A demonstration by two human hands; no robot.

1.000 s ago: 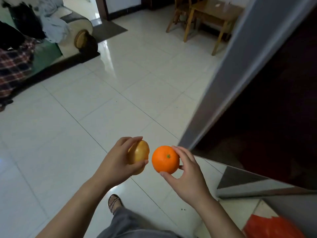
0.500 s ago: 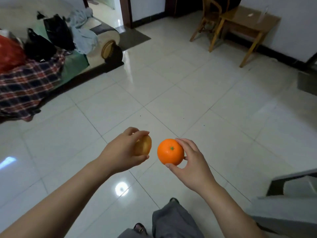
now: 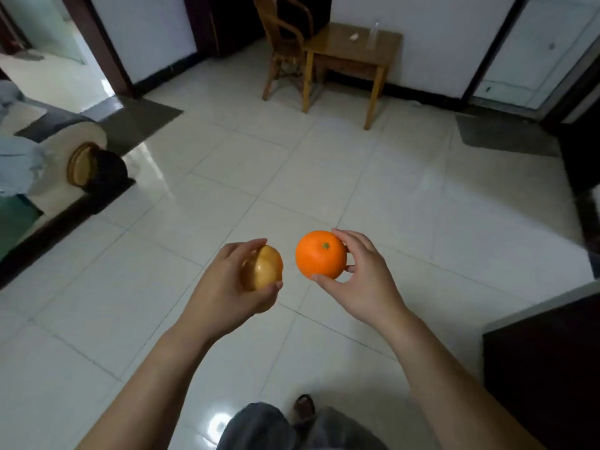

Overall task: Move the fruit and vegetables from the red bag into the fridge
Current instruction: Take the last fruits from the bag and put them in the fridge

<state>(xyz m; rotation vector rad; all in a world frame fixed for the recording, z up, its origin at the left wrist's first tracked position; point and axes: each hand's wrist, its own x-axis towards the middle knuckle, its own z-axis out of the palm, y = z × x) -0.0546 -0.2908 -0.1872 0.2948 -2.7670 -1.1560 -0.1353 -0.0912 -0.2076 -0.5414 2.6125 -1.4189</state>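
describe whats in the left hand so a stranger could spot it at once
Look mid-frame, above the pale tiled floor. There the left hand grips a rounded vegetable, possibly a potato, beside the orange in the right hand. It is dull yellow-brown; the orange is bright with a green stem spot.

No text, label, brand or number can be read on anything here.
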